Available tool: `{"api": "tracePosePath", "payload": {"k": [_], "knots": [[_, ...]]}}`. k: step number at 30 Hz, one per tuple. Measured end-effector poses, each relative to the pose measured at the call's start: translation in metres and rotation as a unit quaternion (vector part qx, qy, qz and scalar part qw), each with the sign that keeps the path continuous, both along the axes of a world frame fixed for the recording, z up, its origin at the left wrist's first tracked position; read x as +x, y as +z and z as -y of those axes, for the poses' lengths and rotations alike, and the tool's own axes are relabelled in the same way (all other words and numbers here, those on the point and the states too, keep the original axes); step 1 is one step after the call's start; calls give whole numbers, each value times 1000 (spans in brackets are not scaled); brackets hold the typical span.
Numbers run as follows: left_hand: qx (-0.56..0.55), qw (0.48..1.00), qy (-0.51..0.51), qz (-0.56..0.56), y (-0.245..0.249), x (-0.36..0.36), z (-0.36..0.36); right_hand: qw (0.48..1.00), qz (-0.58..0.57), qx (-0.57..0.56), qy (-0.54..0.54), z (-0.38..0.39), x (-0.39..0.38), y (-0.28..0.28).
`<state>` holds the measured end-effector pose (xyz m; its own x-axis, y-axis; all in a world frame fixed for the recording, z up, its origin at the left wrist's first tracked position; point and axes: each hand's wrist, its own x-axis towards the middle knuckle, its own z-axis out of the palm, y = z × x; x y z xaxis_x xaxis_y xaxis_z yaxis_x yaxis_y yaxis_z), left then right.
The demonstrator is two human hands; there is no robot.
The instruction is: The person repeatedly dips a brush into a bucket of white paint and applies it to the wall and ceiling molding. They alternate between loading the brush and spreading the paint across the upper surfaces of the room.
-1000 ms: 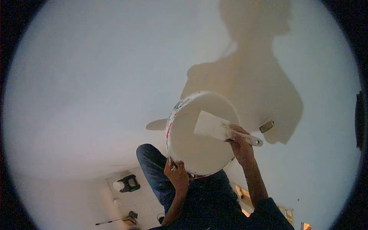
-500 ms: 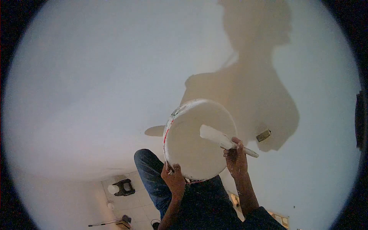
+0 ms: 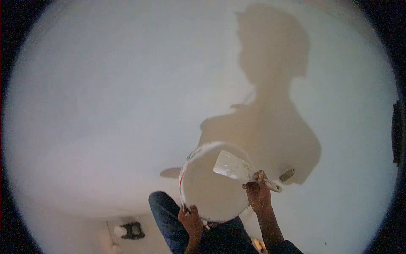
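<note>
My left hand (image 3: pixel 191 221) is closed on the lower left rim of a round white bucket (image 3: pixel 182 178), held against my lap. Pale, smooth material (image 3: pixel 207 192) shows inside the bucket. My right hand (image 3: pixel 259 195) grips a putty knife (image 3: pixel 233 166) by its handle. Its wide blade is coated white and is held over the bucket's right half, pointing up and left. The handle's end, with a small hole, sticks out to the right of my fist.
A pale wall (image 3: pixel 118 93) fills most of the view, with my shadow (image 3: pixel 270 106) on it. A small wall box (image 3: pixel 287 175) sits right of the putty knife. At the lower left, a dark object (image 3: pixel 135 231) stands on the floor. A dark shape (image 3: pixel 396 133) is at the right edge.
My view has tilted upward, so the bucket and hands appear lower. The putty knife has turned, showing more of its blade's flat face. Both hands keep their holds.
</note>
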<state>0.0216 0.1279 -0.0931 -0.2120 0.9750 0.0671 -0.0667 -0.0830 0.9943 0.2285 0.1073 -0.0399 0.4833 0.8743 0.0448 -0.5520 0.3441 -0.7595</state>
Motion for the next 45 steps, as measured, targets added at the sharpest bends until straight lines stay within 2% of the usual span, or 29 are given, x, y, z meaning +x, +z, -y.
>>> {"api": "tracePosePath", "payload": {"k": [1,2,3,5,6,7,9,10,11,13,16,20,22,24,26,29,31,32,34,37,41,43,44,45], "knots": [[-39,999,-7,-26,-1,-1,-2,998,-6,68,10,-5,6,5],[-81,995,-12,-54,-4,-1,-2,997,-1,80,8,-12,13,11],[-71,996,-14,-50,-14,3,0,993,25,112,-7,-22,23,20],[-103,971,144,-161,-32,14,0,987,53,151,-26,-45,40,47],[-126,991,29,-22,-5,9,0,985,81,141,-63,-57,43,67],[-120,992,26,-20,-15,12,-3,980,108,130,-100,-69,48,87],[-196,975,102,-34,-48,14,-7,976,116,165,-77,-93,62,127],[-141,977,158,-39,-47,22,-4,972,128,178,-80,-107,68,148],[-137,977,157,-38,-42,23,-6,968,141,193,-83,-121,74,165],[-64,995,74,26,-30,23,-9,954,172,234,-79,-145,85,197],[-81,991,91,57,-61,22,-14,920,230,293,-124,-177,95,250],[-145,986,71,35,-31,28,-9,886,258,352,-156,-192,99,313],[-98,985,94,104,-18,37,-5,875,265,372,-162,-196,100,336],[-71,992,61,86,-1,33,0,866,263,385,-180,-190,109,354],[-42,995,36,78,-2,29,1,853,263,416,-175,-190,109,364],[-98,994,38,42,-7,25,-2,856,262,408,-182,-196,108,370],[-148,976,-16,160,3,18,3,857,268,395,-194,-201,105,371],[-148,976,-17,161,10,19,5,861,270,382,-201,-206,104,370],[-74,996,40,4,27,26,8,855,271,392,-205,-213,106,369],[-79,997,0,-6,-15,18,-1,857,273,383,-209,-214,108,368],[-49,999,6,11,-22,19,-2,873,267,353,-205,-217,106,356],[-57,984,-1,167,-42,19,-7,878,264,340,-211,-215,102,343],[-58,984,-2,167,-35,18,-6,882,261,326,-217,-214,99,334],[-102,991,1,84,-21,16,-5,883,261,324,-219,-213,99,321]]}}
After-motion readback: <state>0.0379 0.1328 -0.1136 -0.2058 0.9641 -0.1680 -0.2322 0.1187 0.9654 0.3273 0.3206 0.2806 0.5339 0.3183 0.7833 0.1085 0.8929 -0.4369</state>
